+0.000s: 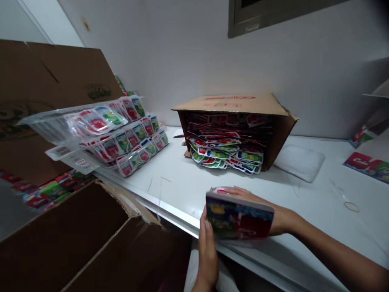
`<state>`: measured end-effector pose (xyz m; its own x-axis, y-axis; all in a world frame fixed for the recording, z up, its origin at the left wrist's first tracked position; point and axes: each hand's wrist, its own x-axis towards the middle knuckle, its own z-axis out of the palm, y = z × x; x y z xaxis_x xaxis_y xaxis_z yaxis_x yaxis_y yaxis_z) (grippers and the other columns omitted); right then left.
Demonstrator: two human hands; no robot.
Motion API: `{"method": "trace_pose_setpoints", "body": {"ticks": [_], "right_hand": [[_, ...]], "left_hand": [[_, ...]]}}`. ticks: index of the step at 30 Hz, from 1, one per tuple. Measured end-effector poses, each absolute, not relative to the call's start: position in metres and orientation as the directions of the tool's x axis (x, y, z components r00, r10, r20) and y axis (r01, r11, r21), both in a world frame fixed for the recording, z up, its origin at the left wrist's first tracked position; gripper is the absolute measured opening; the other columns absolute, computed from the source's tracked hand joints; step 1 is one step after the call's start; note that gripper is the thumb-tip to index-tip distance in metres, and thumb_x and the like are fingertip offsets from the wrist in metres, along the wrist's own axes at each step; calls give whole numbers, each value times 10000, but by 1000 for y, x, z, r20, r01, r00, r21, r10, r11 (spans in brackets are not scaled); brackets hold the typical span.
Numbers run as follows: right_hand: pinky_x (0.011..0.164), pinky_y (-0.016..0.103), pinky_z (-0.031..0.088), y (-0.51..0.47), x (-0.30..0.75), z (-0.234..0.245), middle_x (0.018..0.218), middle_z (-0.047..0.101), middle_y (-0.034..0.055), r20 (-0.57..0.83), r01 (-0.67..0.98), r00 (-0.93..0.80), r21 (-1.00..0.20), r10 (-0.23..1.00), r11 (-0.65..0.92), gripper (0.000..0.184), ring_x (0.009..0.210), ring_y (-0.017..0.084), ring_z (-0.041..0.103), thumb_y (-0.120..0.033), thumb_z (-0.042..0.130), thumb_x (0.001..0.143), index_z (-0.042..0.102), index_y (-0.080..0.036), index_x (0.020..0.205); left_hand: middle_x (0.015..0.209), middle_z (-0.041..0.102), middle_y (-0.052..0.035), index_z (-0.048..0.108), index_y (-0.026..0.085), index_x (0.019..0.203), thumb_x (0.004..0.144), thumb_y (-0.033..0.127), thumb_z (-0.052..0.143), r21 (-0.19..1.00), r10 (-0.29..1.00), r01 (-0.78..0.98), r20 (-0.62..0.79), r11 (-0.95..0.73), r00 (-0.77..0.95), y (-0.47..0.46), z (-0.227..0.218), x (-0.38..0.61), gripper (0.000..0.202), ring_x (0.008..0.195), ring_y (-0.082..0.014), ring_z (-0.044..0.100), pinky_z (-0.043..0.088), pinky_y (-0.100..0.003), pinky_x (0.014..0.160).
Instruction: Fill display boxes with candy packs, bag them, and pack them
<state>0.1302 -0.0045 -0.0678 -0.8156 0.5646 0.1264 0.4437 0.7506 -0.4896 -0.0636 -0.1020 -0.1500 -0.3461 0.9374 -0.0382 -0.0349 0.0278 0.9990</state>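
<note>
Both my hands hold a stack of printed red-and-green packaging cards [240, 219] upright on the front edge of the white table [188, 186]. My left hand [207, 249] presses flat against the stack's left end, fingers together. My right hand [258, 202] lies along the top and back of the stack, fingers curled over it. A brown carton lying on its side [240, 104] at the back is crammed with more of the same cards, some spilling out at its mouth.
Clear plastic trays with blister-packed items [121, 134] are stacked at the left of the table. Open cardboard boxes stand at the left [45, 81] and front left [75, 239]. A clear plastic lid [299, 162], a rubber band [351, 207] and loose cards [367, 165] lie at the right.
</note>
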Motion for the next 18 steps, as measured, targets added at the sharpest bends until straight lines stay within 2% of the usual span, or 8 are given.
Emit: {"method": "trace_pose_setpoints", "body": {"ticks": [1,3,5,7,10,14,16,18], "right_hand": [[1103,423,363,-7,141,-72,1381,547,87,177,448,-764,-548,621,707,603,1275,279,489,-565,619,783,590,-246,1294],[1052,445,427,-14,164,-86,1358,560,89,221,523,-527,-677,821,518,497,1234,274,531,-535,510,876,570,-277,1297],[970,437,503,-24,184,-105,1346,567,90,157,551,-228,-792,961,261,461,1176,275,578,-513,492,894,545,-301,1301],[934,428,530,-34,196,-123,1387,534,100,36,472,-101,-878,994,80,526,1178,286,580,-527,521,878,495,-288,1347],[1011,429,477,-45,200,-134,1453,469,113,-101,322,-142,-945,985,-51,616,1254,301,522,-544,528,878,454,-233,1404],[1121,436,343,-56,202,-133,1478,444,83,-137,241,-228,-967,964,-81,620,1331,301,437,-508,575,868,462,-237,1415],[1119,436,346,-61,207,-133,1465,464,71,-168,233,-223,-966,960,-115,555,1319,295,453,-508,537,892,502,-252,1383],[1106,442,363,-64,213,-136,1449,485,69,-202,220,-221,-963,954,-153,519,1298,296,477,-523,499,907,542,-252,1348]], "left_hand": [[1457,481,-35,470,289,1392,902,651,345,999,930,-48,-26,9,-366,-110,-153,-60,622,1381,-263,391,370,-388,1125],[1395,537,-64,563,274,1309,856,709,360,998,925,-39,25,-43,-380,-123,-159,-59,660,1310,-311,465,445,-414,1048],[1312,585,-94,624,258,1216,835,694,428,998,926,18,67,-65,-372,-124,-161,-63,611,1209,-326,541,492,-417,970],[1280,582,-104,613,246,1200,838,604,527,992,939,102,100,-70,-328,-117,-160,-67,516,1156,-311,566,506,-407,936],[1296,538,-116,558,219,1236,847,489,584,965,955,212,198,-151,-222,-107,-162,-64,475,1190,-293,530,485,-403,959],[1280,524,-112,524,230,1243,877,479,542,934,947,283,274,-219,-170,-103,-162,-59,443,1193,-276,520,481,-380,943],[1265,533,-95,529,251,1231,876,430,572,904,937,358,307,-233,-166,-95,-150,-61,401,1187,-263,522,463,-375,964],[1222,560,-74,563,268,1187,894,317,576,847,925,448,366,-285,-103,-78,-127,-62,298,1179,-232,526,438,-354,990]]}}
